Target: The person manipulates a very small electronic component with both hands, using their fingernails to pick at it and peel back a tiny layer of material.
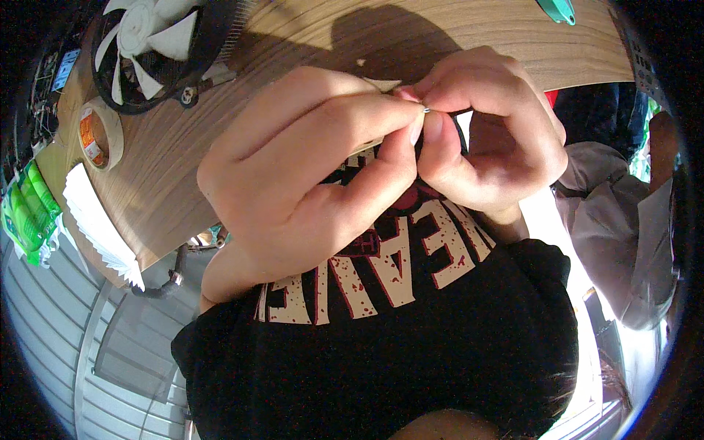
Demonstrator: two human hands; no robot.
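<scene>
Held up in front of my chest, my left hand and my right hand meet fingertip to fingertip. Between them shows a tiny shiny metal piece, too small to tell its kind. Thumb and index finger of the left hand pinch it from one side. The right thumb and index finger close on it from the other. Most of the piece is hidden by the fingertips. Behind the hands is my black shirt with large pale print.
The wood-grain table carries a white-bladed fan in a black frame and a tape roll at the left. Folded white paper lies at its edge, near a green packet. A teal object sits far right.
</scene>
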